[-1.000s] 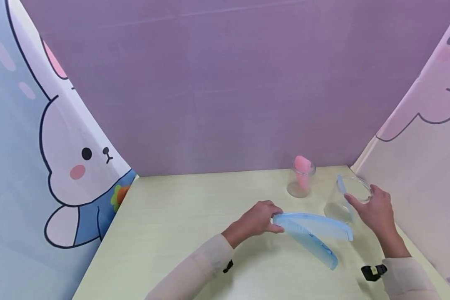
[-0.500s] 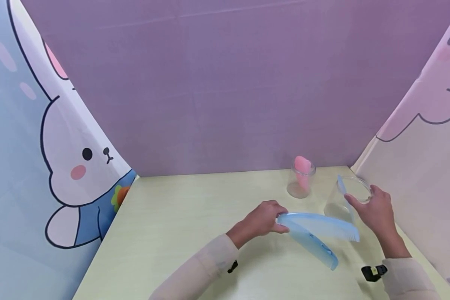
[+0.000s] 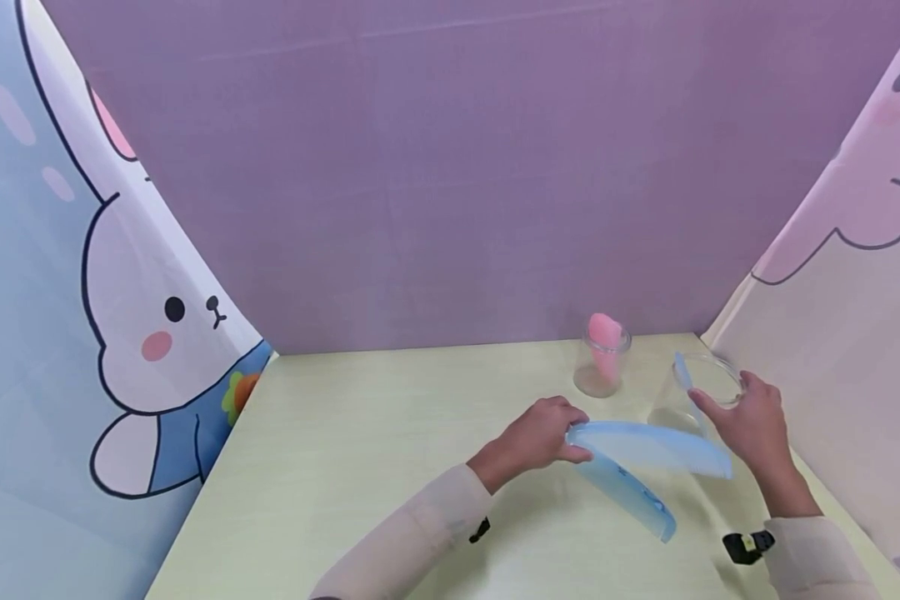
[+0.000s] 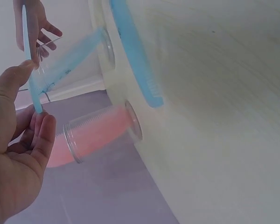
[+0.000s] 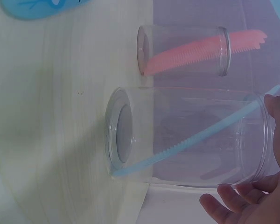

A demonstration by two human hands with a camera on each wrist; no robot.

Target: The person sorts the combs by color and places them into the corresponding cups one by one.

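Observation:
My left hand point(image 3: 540, 437) pinches one end of a light-blue comb point(image 3: 660, 446) between thumb and fingers, holding it raised above the table. Its free end reaches toward my right hand point(image 3: 753, 425). A second blue comb point(image 3: 633, 496) lies on the table beneath it, partly covered in the head view. My right hand holds the rim of a large clear jar point(image 5: 196, 109), thumb on one side and fingers on the other. Inside that jar a blue comb point(image 5: 196, 137) leans diagonally, its top end by my thumb.
Behind, a smaller clear jar point(image 5: 177, 39) holds a pink comb point(image 5: 200, 51) that sticks out over the rim. The pale tabletop point(image 3: 360, 433) ends at a purple backdrop point(image 3: 420, 208). A printed side panel point(image 3: 855, 358) rises close to my right hand.
My left hand has moved to the right with its comb, bringing the comb's free end nearer to my right hand. The right hand and both jars have stayed put.

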